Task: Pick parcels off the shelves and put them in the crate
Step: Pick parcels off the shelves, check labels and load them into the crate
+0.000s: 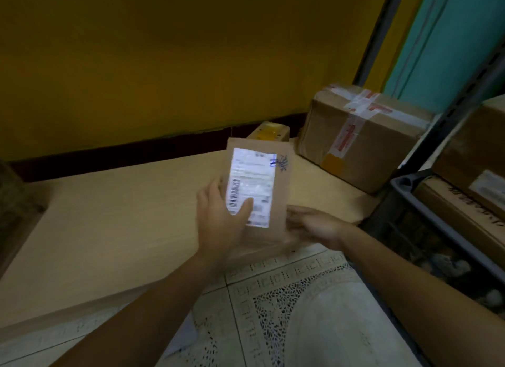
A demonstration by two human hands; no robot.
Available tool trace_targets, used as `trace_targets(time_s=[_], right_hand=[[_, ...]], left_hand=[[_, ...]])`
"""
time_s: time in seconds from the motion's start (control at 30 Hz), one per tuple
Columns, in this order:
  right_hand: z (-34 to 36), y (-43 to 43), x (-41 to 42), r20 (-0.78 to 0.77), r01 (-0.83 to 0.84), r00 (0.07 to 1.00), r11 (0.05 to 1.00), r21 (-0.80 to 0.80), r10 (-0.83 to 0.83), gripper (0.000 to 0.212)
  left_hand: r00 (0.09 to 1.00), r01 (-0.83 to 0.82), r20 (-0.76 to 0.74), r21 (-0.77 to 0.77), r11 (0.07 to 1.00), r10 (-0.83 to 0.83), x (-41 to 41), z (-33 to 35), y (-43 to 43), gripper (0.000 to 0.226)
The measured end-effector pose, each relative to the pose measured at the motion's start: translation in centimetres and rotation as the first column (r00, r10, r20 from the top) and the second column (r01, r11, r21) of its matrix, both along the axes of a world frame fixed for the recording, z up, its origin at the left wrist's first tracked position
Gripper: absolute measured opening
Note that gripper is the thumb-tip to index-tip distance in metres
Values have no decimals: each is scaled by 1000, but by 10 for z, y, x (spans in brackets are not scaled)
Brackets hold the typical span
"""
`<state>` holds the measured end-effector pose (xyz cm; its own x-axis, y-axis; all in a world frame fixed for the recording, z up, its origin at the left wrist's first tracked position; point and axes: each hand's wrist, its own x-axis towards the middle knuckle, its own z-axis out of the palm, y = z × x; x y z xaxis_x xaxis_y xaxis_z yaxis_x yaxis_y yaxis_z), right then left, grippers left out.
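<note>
A flat brown parcel (278, 192) with a white shipping label and blue scribble is held upright above the pale wooden shelf board (109, 224). My left hand (218, 216) grips its left edge, thumb pressed on the label. My right hand (314, 224) lies at the parcel's lower right corner, fingers fairly straight; whether it grips is unclear from blur. A dark plastic crate (404, 192) stands at the right with cardboard boxes in it. A large taped cardboard box (363, 137) and a small yellow-topped parcel (270, 130) sit at the back of the shelf board.
A yellow wall (164, 66) with a dark skirting rises behind the board. A dark metal rack post (459, 93) slants at the right before a teal wall. Patterned floor tiles (246, 290) lie below, and a dim object sits at the far left edge.
</note>
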<state>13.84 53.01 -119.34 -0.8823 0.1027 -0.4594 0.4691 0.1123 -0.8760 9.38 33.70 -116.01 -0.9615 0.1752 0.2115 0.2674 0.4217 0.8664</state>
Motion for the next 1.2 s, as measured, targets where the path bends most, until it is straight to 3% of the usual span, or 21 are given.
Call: trace_targets(time_s=[0.03, 0.07, 0.1, 0.13, 0.2, 0.3, 0.37, 0.43, 0.5, 0.57, 0.63, 0.7, 0.83, 0.9, 0.97, 1.07, 1.13, 1.2], right_hand=[[0, -15, -9, -3, -62, 998, 998, 29, 62, 37], [1, -30, -18, -15, -120, 993, 992, 46, 121, 40], [0, -46, -27, -35, -167, 985, 985, 43, 169, 42], [-1, -61, -36, -49, -192, 980, 981, 9, 193, 43], [-5, -85, -51, -35, -192, 981, 980, -43, 191, 45], [-15, -97, -66, -22, -68, 997, 998, -8, 67, 35], [-21, -90, -72, -69, 18, 998, 999, 43, -15, 31], [-23, -80, -75, -123, 28, 992, 968, 248, 2, 29], [-24, -69, -80, -181, 68, 983, 860, 506, 29, 29], [-15, -63, -89, -301, 174, 953, 756, 632, 32, 34], [1, -61, -104, -433, 280, 898, 655, 702, 80, 41], [14, -60, -124, -457, 313, 879, 558, 769, 137, 54], [11, -58, -139, -154, 88, 982, 453, 887, 110, 72], [-4, -56, -124, -107, 48, 988, 430, 902, 114, 72], [-15, -56, -100, -292, 211, 947, 423, 881, 137, 57], [-20, -56, -68, -593, 511, 798, 398, 762, 111, 18], [-20, -48, -52, -641, 558, 764, 422, 715, 75, 16], [-20, -35, -43, -636, 531, 772, 522, 667, 28, 16]], left_hand=[[960, -88, -279, -205, 975, 28, -3, 1, -8, 60], [879, -128, -473, -356, 926, -60, -4, 1, -14, 59], [850, -92, -489, -505, 858, -196, -3, 0, -18, 59], [887, -12, -364, -634, 773, -284, -2, -1, -21, 60], [971, 87, -58, -820, 566, -234, -8, -18, -31, 64], [974, 14, -71, -931, 366, -216, -23, -37, -51, 57], [976, -33, -105, -938, 345, -192, -38, -33, -64, 54], [990, -67, -104, -942, 328, -95, -55, -26, -78, 53], [996, -82, -92, -947, 311, -18, -67, -22, -93, 51], [995, -96, -99, -951, 295, 7, -76, -21, -107, 49], [995, -105, -99, -943, 315, 34, -82, -21, -118, 48], [993, -119, -99, -909, 400, 71, -84, -22, -122, 46], [958, -201, -281, -797, 570, -55, -73, -30, -117, 46], [923, -179, -357, -734, 656, -147, -68, -33, -108, 46], [915, -142, -373, -658, 740, -156, -69, -36, -95, 47], [944, -94, -318, -526, 845, -93, -71, -43, -68, 51], [982, -21, -183, -358, 934, -48, -72, -45, -45, 58], [999, 48, 27, -108, 993, -45, -73, -42, -20, 67]])
